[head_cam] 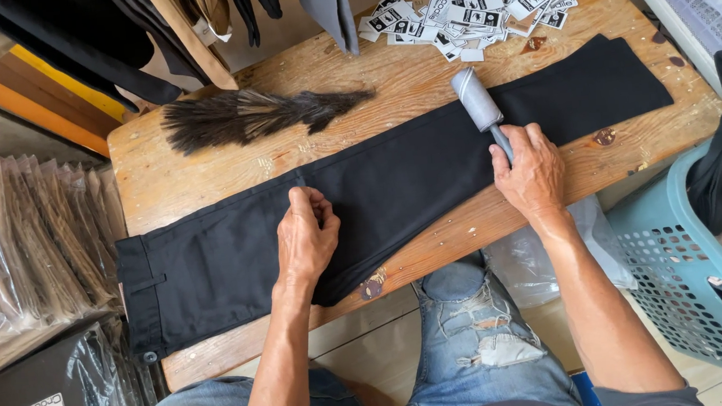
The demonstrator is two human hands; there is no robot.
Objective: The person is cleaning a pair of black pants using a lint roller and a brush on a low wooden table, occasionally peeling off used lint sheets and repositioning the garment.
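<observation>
Black trousers (394, 182) lie folded lengthwise across a wooden table (420, 78), waistband at the left, leg ends at the right. My left hand (304, 239) rests on the cloth near the middle, fingers curled and pinching at the fabric. My right hand (532, 169) grips the handle of a grey lint roller (476, 100), whose roll lies on the trousers' upper edge.
A dark bristle brush (256, 116) lies on the table behind the trousers. A heap of black-and-white paper tags (483, 1) sits at the back. A teal laundry basket (686, 278) with clothes stands at the right. Bagged garments (20, 236) stack at the left. Clothes hang above.
</observation>
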